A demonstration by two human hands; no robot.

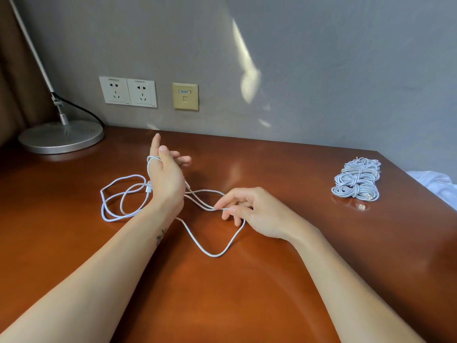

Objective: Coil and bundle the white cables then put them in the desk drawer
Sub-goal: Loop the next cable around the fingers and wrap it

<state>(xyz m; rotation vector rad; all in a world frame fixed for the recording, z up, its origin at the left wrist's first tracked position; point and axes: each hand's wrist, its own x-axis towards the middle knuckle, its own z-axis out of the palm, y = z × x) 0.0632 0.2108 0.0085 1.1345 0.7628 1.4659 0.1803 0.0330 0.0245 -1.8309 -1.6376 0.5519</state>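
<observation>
A long white cable (213,254) lies in loose loops on the brown desk (247,305). My left hand (165,179) stands upright over the desk with its fingers pointing up. The cable is looped round that hand near the thumb, and the thumb holds it there. Strands run from the left hand to my right hand (259,214), which pinches the cable between thumb and fingertips just above the desk. More slack loops lie to the left of my left wrist. A pile of coiled and tied white cables (356,180) sits at the far right. No drawer is in view.
A lamp with a round metal base (60,137) stands at the back left, its black cord trailing behind it. Two wall sockets (127,91) and a beige data port (185,96) are on the grey wall. White cloth (435,181) lies beyond the desk's right edge.
</observation>
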